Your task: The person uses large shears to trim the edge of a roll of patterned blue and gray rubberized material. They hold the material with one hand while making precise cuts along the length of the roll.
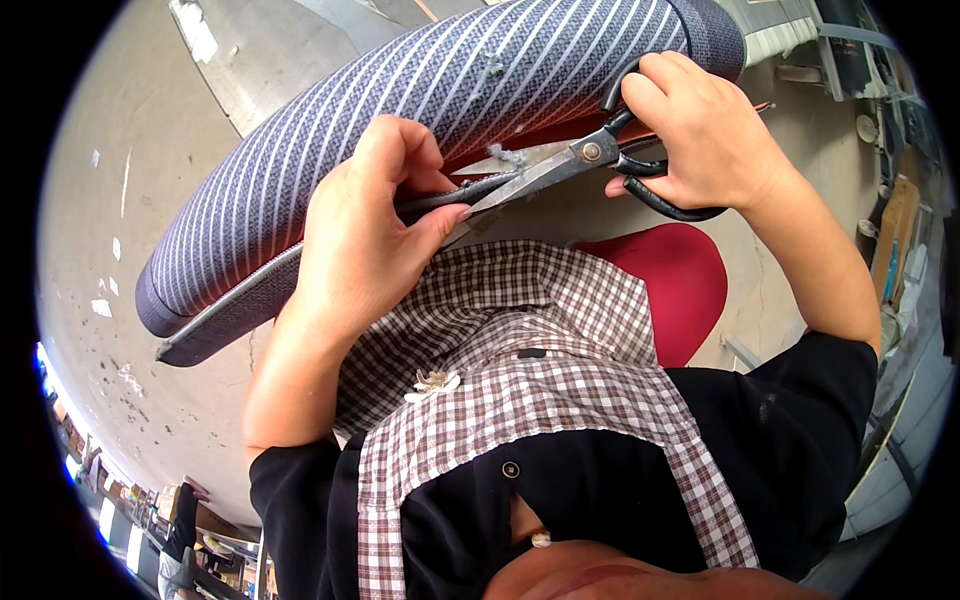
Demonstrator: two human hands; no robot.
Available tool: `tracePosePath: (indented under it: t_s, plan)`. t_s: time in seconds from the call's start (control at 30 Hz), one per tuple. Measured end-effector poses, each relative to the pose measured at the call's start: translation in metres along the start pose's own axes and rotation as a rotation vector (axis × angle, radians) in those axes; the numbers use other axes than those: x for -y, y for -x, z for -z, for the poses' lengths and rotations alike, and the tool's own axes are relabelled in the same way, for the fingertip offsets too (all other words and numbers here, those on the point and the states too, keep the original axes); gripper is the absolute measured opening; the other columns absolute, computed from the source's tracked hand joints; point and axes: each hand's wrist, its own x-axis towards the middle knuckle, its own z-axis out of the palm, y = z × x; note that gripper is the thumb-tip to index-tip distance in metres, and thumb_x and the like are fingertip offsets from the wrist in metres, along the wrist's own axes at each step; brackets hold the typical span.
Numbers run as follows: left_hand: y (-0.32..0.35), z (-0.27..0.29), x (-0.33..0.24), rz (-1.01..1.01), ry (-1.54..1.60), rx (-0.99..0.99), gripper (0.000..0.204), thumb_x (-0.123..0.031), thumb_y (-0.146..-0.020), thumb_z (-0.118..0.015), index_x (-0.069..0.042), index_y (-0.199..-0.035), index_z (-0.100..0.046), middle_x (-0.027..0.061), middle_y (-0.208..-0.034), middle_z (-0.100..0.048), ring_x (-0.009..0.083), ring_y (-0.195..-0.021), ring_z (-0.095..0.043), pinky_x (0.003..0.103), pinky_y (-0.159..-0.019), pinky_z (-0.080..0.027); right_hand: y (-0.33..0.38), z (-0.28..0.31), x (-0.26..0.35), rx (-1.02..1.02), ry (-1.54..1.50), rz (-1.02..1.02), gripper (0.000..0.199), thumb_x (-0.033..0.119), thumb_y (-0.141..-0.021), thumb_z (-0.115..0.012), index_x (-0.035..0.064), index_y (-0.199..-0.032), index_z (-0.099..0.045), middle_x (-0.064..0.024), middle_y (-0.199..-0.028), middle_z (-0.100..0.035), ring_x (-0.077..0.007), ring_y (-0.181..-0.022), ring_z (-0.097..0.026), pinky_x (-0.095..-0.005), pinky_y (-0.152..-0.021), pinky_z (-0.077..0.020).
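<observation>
A rolled-up mat (pixel 400 110), blue-grey with pale slanting stripes and a reddish underside, lies across the upper part of the head view. Its loose edge (pixel 240 285) runs along the side nearest me. My left hand (pixel 360 220) pinches this edge between thumb and fingers, close to the scissor tips. In my right hand (pixel 705 125) are large scissors (pixel 592 151) with black handles, fingers and thumb through the loops. The blades stand apart and point left, at the pinched edge. A grey tuft of fibre (pixel 507 155) clings by the upper blade.
Below the mat are my checked apron (pixel 540 390) and a knee in dark red cloth (pixel 685 290). The grey floor (pixel 110 200) has white scraps on it. Another person (pixel 185 520) stands at the far lower left. A wooden board (pixel 893 240) and other items line the right.
</observation>
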Motion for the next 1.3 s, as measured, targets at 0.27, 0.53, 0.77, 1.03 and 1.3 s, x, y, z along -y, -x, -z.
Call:
tracePosePath:
  t_s: [0.27,0.53,0.77,1.03,1.3]
  plan:
    - [-0.001,0.000,0.002,-0.002,0.025,0.003,0.044,0.005,-0.076,-0.083,-0.004,-0.105,-0.051,0.0092,-0.088,-0.068,0.0196,-0.087,-0.072,0.030,-0.078,-0.058,0.006,-0.007,-0.003,-0.019,0.014,0.023,0.062,0.059,-0.069,-0.084,0.0058,-0.090,-0.058,-0.0092,-0.086,-0.060,-0.0289,-0.083,-0.064,-0.0391,-0.072,-0.0559]
    - [0.000,0.000,0.003,-0.007,0.030,0.011,0.044,0.008,-0.078,-0.083,-0.003,-0.106,-0.052,0.0040,-0.089,-0.062,0.0109,-0.087,-0.067,0.026,-0.080,-0.058,0.012,-0.012,-0.006,-0.013,0.015,0.050,0.062,0.060,-0.068,-0.083,0.0064,-0.088,-0.058,-0.0080,-0.083,-0.059,-0.0274,-0.080,-0.064,-0.0377,-0.068,-0.0545]
    - [0.000,0.001,0.003,0.025,0.034,-0.017,0.046,0.007,-0.076,-0.085,-0.003,-0.106,-0.052,0.0044,-0.088,-0.065,0.0108,-0.087,-0.068,0.025,-0.078,-0.056,-0.002,-0.005,0.008,-0.023,-0.044,0.030,0.068,0.050,-0.063,-0.088,0.0030,-0.100,-0.057,-0.0113,-0.099,-0.058,-0.0305,-0.098,-0.060,-0.0402,-0.082,-0.0532]
    - [0.003,0.005,-0.009,0.035,-0.177,-0.030,0.048,0.004,-0.072,-0.086,-0.005,-0.106,-0.053,0.0067,-0.085,-0.069,0.0142,-0.082,-0.070,0.028,-0.075,-0.056,0.000,-0.006,0.007,-0.002,-0.038,-0.005,0.069,0.050,-0.066,-0.088,0.0011,-0.103,-0.056,-0.0128,-0.101,-0.057,-0.0322,-0.100,-0.060,-0.0425,-0.085,-0.0532]
    - [0.006,0.003,-0.015,-0.087,-0.293,-0.033,0.045,0.004,-0.069,-0.087,-0.005,-0.101,-0.056,0.0062,-0.083,-0.068,0.0190,-0.079,-0.071,0.029,-0.073,-0.056,0.003,-0.001,0.011,0.129,-0.093,-0.036,0.067,0.054,-0.070,-0.086,0.0010,-0.099,-0.056,-0.0138,-0.099,-0.059,-0.0329,-0.099,-0.061,-0.0436,-0.084,-0.0549]
